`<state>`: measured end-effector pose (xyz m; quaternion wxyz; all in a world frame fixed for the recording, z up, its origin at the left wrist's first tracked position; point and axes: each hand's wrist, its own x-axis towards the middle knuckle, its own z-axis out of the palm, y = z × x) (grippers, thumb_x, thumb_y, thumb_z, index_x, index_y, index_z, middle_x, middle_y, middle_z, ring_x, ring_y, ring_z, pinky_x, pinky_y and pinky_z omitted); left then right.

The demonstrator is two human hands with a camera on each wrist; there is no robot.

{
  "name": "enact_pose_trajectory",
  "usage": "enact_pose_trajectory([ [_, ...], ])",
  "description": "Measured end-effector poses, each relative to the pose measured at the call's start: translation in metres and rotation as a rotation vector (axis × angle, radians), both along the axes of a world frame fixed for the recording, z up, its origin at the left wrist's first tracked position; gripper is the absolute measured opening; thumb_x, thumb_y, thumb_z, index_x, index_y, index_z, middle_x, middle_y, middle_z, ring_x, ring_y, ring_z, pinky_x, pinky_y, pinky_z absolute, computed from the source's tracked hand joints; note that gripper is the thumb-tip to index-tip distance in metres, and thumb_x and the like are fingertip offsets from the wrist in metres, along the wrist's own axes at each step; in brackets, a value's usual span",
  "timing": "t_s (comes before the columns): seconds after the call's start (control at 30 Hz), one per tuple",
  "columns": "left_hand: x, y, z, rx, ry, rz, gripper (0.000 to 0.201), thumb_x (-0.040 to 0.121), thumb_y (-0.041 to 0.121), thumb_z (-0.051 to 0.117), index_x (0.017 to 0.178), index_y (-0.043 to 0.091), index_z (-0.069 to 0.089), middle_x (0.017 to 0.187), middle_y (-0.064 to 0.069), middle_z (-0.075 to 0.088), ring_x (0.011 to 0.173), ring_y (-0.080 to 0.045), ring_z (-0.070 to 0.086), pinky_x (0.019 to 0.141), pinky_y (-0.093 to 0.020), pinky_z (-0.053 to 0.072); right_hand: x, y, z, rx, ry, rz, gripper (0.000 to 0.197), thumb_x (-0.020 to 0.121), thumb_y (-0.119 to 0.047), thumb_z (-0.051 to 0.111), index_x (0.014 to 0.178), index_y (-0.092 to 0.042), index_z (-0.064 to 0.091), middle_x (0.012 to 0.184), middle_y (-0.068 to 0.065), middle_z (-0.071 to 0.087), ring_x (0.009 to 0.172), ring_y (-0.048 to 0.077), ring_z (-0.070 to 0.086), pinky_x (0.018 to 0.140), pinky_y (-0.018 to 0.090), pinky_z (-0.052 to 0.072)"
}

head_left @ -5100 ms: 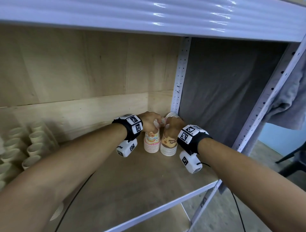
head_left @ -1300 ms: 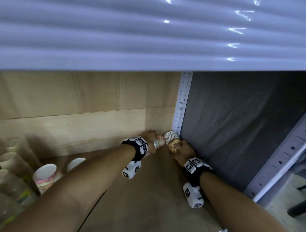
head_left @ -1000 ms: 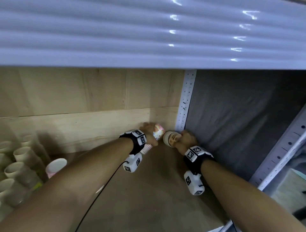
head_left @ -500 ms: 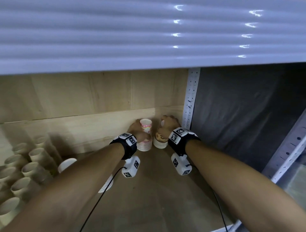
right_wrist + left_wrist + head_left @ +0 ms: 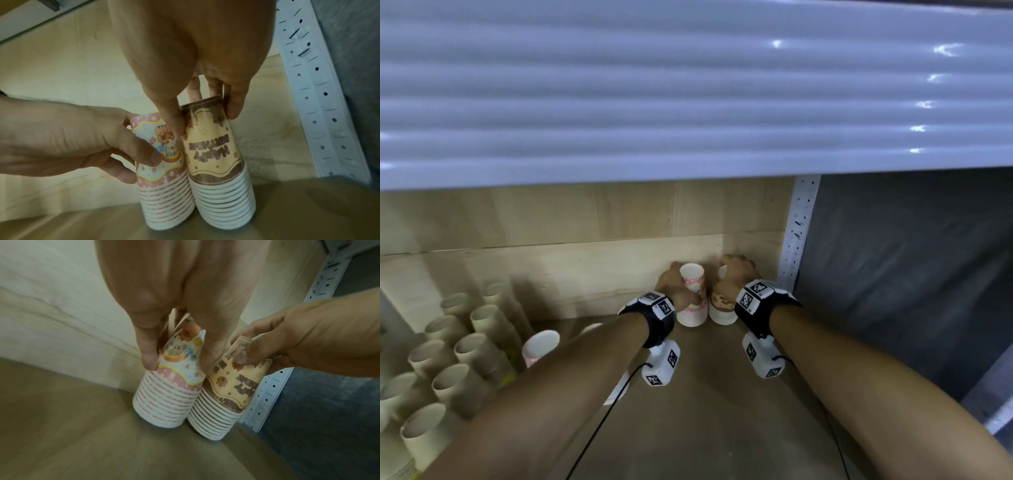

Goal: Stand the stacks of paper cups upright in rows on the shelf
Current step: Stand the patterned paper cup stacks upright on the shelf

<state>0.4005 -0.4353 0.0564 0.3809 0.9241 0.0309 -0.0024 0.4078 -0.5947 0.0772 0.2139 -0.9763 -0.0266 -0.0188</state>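
Observation:
Two stacks of printed paper cups stand rim-down, side by side and touching, in the back right corner of the wooden shelf [image 5: 705, 411]. My left hand [image 5: 678, 287] grips the pink stack [image 5: 692, 301] near its top; in the left wrist view the thumb and fingers of my left hand [image 5: 179, 365] curl round the pink stack [image 5: 170, 395]. My right hand [image 5: 736, 274] grips the brown "Happy Birthday" stack [image 5: 722, 308] from above, and in the right wrist view my right hand [image 5: 205, 121] pinches the brown stack [image 5: 220, 162] beside the pink stack [image 5: 164, 186].
Several plain beige cup stacks [image 5: 465, 342] stand at the left of the shelf. Another pink-printed stack [image 5: 541, 346] lies behind my left forearm. A white perforated post [image 5: 798, 233] and grey cloth [image 5: 911, 274] close the right side. The upper shelf [image 5: 688, 85] hangs low overhead.
A second ago both stacks were tipped over towards the back corner in my hands. Now they stand upright against the back wall, with both hands still on them.

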Motion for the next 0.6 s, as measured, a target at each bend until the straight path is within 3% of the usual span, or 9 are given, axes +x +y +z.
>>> enact_pose_trajectory([
  [0.13, 0.023, 0.005, -0.026, 0.033, 0.03, -0.026, 0.078, 0.042, 0.046, 0.085, 0.111, 0.025, 0.056, 0.107, 0.006, 0.068, 0.092, -0.013, 0.066, 0.075, -0.032, 0.06, 0.002, -0.002, -0.001, 0.031, -0.011, 0.014, 0.027, 0.066, -0.023, 0.067, 0.082, -0.021, 0.046, 0.108, 0.011, 0.06, 0.099, 0.032, 0.058, 0.074, 0.028, 0.042],
  [0.27, -0.001, 0.004, 0.003, 0.018, 0.002, -0.036, 0.08, 0.058, 0.028, 0.088, 0.126, 0.017, 0.047, 0.116, 0.0, 0.058, 0.105, -0.022, 0.058, 0.083, -0.033, 0.053, 0.002, -0.004, 0.003, 0.077, -0.023, 0.014, 0.03, 0.066, -0.029, 0.068, 0.091, -0.021, 0.056, 0.113, 0.008, 0.062, 0.103, 0.031, 0.059, 0.08, 0.029, 0.047],
  [0.4, 0.0, 0.005, 0.024, -0.01, 0.008, -0.076, 0.072, 0.064, 0.026, 0.084, 0.125, 0.017, 0.048, 0.119, -0.003, 0.057, 0.106, -0.026, 0.058, 0.08, -0.034, 0.052, 0.002, -0.011, 0.019, 0.058, -0.047, 0.026, 0.037, 0.081, -0.029, 0.067, 0.114, -0.013, 0.064, 0.123, 0.009, 0.062, 0.112, 0.03, 0.059, 0.093, 0.034, 0.05],
  [0.5, 0.005, 0.003, 0.035, 0.05, -0.011, -0.128, 0.062, 0.074, 0.025, 0.08, 0.128, 0.014, 0.05, 0.127, -0.006, 0.054, 0.107, -0.022, 0.055, 0.081, -0.03, 0.048, 0.0, -0.013, 0.031, 0.07, 0.011, 0.075, 0.035, 0.082, -0.024, 0.069, 0.116, -0.014, 0.066, 0.122, 0.006, 0.064, 0.113, 0.028, 0.06, 0.097, 0.04, 0.05],
  [0.6, 0.008, -0.001, 0.04, 0.126, -0.014, -0.157, 0.058, 0.081, 0.024, 0.075, 0.132, 0.013, 0.05, 0.135, -0.007, 0.049, 0.117, -0.024, 0.052, 0.085, -0.027, 0.045, 0.001, -0.012, 0.031, 0.112, 0.048, 0.119, 0.04, 0.074, -0.028, 0.066, 0.112, -0.017, 0.066, 0.122, 0.006, 0.063, 0.116, 0.028, 0.059, 0.098, 0.042, 0.05],
])
